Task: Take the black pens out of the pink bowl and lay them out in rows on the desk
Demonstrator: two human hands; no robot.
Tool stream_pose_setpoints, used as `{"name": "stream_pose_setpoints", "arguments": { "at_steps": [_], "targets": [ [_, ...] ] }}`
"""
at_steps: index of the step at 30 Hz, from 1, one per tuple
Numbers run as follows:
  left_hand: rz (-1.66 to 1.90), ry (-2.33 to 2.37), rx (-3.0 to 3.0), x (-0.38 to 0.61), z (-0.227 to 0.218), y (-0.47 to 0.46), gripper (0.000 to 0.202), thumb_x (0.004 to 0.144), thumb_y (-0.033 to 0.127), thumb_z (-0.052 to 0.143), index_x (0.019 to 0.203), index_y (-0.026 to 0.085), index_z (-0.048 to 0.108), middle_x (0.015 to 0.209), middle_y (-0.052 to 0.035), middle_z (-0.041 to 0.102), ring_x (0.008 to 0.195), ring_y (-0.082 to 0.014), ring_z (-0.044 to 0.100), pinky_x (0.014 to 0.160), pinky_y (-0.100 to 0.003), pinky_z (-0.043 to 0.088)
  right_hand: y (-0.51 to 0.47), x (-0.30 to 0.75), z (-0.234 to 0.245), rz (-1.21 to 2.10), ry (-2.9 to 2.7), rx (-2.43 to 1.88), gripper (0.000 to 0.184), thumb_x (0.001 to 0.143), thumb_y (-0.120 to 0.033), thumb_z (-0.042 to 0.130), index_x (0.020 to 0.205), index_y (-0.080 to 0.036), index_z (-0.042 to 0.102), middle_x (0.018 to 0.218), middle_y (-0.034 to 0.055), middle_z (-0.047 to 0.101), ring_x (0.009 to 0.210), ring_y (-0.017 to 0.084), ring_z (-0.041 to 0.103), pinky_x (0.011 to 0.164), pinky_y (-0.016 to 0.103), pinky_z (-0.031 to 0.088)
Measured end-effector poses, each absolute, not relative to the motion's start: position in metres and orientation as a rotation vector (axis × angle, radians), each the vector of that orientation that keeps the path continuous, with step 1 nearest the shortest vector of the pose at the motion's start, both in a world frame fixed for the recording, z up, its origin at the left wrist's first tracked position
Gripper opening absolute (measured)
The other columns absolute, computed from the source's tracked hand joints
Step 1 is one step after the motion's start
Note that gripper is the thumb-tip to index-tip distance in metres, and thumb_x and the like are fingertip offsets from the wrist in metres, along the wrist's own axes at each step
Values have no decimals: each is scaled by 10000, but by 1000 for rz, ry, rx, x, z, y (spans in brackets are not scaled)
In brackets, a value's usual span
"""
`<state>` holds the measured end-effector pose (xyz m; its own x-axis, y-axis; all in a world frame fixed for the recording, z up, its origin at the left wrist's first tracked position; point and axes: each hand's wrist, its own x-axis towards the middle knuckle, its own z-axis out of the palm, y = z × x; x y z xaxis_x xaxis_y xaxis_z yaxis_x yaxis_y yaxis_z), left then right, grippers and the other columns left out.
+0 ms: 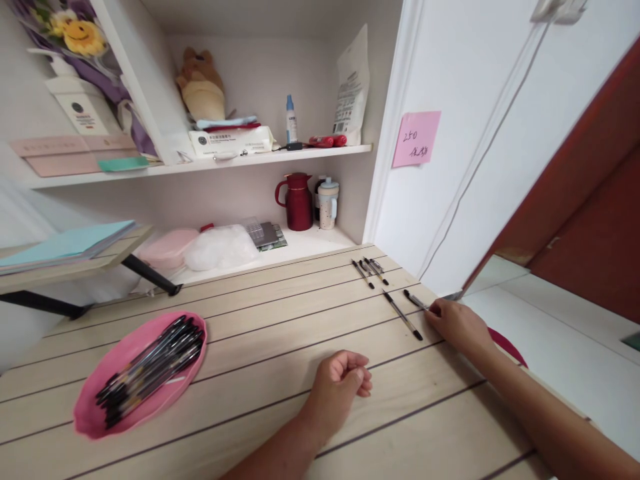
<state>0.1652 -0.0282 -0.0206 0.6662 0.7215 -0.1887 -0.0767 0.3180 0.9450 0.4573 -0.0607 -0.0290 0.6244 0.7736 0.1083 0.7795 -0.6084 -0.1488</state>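
My right hand [457,323] is closed on the near end of a black-and-clear pen [414,300] at the table's right edge. Its fingertips hide that end. Alongside, a second pen [403,315] lies slantwise on the slatted tabletop. Behind it, several pens [370,270] rest close together near the shelf. My left hand [343,380] hovers at or rests on the table's middle; its fingers are loosely curled and apart, with nothing visible in them. To the left, a pink oval tray [197,323] holds a heap of several dark-capped pens [155,367].
Behind the table stands a white shelf unit [345,153] with a red jug [299,203], a speckled cup [328,203] and a white plastic bag [220,248]. A small raised stand [115,247] carries blue papers at left. Part of a red rim [507,347] shows beyond my right forearm.
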Motion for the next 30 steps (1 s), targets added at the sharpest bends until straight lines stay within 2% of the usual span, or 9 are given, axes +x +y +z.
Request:
{"name": "stream_pose_setpoints", "arguments": {
  "at_steps": [7, 11, 17, 24, 30],
  "targets": [
    [590, 678, 1138, 165, -18, -29, 210, 683, 187, 522, 873, 109, 562, 702, -36, 575, 618, -114, 538, 612, -268, 434, -63, 460, -31, -54, -1285, -2606, 277, 741, -392, 428, 817, -208, 619, 793, 79, 660, 700, 223, 588, 547, 274, 343],
    [581, 676, 1132, 165, -18, -29, 218, 684, 198, 530, 881, 111, 564, 712, -37, 577, 627, -112, 541, 618, -261, 435, -69, 458, -28, -61, -1250, -2575, 258, 745, -386, 419, 761, -205, 603, 747, 71, 658, 689, 213, 583, 544, 264, 341],
    [569, 701, 1153, 165, -15, -30, 215, 697, 182, 503, 890, 110, 563, 719, -39, 579, 639, -110, 543, 629, -259, 438, -76, 421, -18, 84, -1308, -2535, 395, 727, -557, 410, 635, -212, 577, 624, 51, 621, 586, 184, 557, 502, 255, 314],
    [577, 702, 1146, 164, -14, -30, 215, 686, 204, 532, 879, 112, 561, 703, -36, 580, 628, -110, 541, 622, -257, 437, -75, 406, -19, 21, -1327, -2614, 318, 757, -456, 400, 636, -201, 547, 664, 67, 623, 636, 195, 568, 498, 254, 293],
    [576, 703, 1151, 164, -14, -30, 217, 689, 192, 516, 885, 110, 560, 716, -42, 582, 637, -115, 544, 626, -265, 437, -80, 426, -23, 17, -1280, -2649, 308, 749, -450, 397, 641, -201, 542, 674, 73, 624, 646, 213, 573, 489, 258, 306]
  ]
}}
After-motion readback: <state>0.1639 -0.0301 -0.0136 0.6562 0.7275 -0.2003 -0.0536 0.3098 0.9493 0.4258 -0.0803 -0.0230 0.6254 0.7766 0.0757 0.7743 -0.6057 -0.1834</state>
